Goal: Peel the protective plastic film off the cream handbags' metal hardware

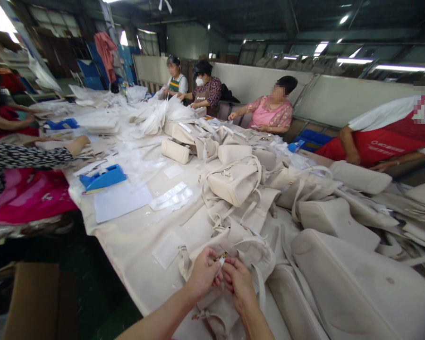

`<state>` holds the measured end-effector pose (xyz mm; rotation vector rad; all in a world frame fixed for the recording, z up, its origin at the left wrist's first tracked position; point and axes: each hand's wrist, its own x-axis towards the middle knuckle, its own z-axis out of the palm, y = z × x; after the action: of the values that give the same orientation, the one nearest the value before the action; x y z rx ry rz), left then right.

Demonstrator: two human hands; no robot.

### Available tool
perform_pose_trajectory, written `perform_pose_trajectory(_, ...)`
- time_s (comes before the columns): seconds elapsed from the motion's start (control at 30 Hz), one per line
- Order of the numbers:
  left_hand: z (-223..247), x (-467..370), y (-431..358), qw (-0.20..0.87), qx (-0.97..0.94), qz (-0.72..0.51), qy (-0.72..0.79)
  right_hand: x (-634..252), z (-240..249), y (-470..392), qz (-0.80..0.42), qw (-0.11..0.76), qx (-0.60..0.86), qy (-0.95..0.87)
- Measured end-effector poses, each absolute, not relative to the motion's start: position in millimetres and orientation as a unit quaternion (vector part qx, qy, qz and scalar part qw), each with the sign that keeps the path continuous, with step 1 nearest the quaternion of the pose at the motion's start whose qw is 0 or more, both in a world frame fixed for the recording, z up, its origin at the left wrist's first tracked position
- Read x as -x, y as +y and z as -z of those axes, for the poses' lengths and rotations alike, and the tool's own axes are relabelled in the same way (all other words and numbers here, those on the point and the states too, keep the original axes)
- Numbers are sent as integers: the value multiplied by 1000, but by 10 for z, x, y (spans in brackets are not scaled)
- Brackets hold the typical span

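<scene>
Over a cream handbag (255, 252) at the table's near edge, both hands meet with fingers bent in a pinch. Between them shows a small white strip (221, 260) with a bit of gold-coloured metal at its upper end. My left hand (203, 271) is closed on the strip from the left. From the right, my right hand (238, 279) pinches at the same spot, its fingertips partly hidden. The bag's straps and flap spread around and beneath both hands. Another cream bag (233, 182) with a metal clasp lies just beyond.
Large cream bags (357, 283) crowd the right side. White paper (122, 200), clear plastic sleeves (172, 196) and a blue tape dispenser (104, 177) lie left. Several co-workers sit around the table, one in a red apron (386, 139). A cardboard box (33, 302) stands at lower left.
</scene>
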<state>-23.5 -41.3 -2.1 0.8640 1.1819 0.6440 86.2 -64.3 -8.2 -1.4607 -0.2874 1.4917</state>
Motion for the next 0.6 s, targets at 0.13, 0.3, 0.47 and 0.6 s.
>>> perform_pose_trajectory(0.13, 66, 251, -407, 671, -410, -306, 537, -859, 45, -628, -679, 516, 515, -87)
perform_pose_trajectory(0.3, 55, 277, -436, 651, -446, -302, 535, -790, 20, -634, -696, 521, 488, -82)
perform_pose_trajectory(0.47, -29, 300, -511, 492, -610, -290, 549, -713, 68, -632, -664, 516, 534, -91)
perform_pose_trajectory(0.6, -27, 329, -479, 542, -582, -291, 532, -736, 102, -649, -658, 520, 536, -100)
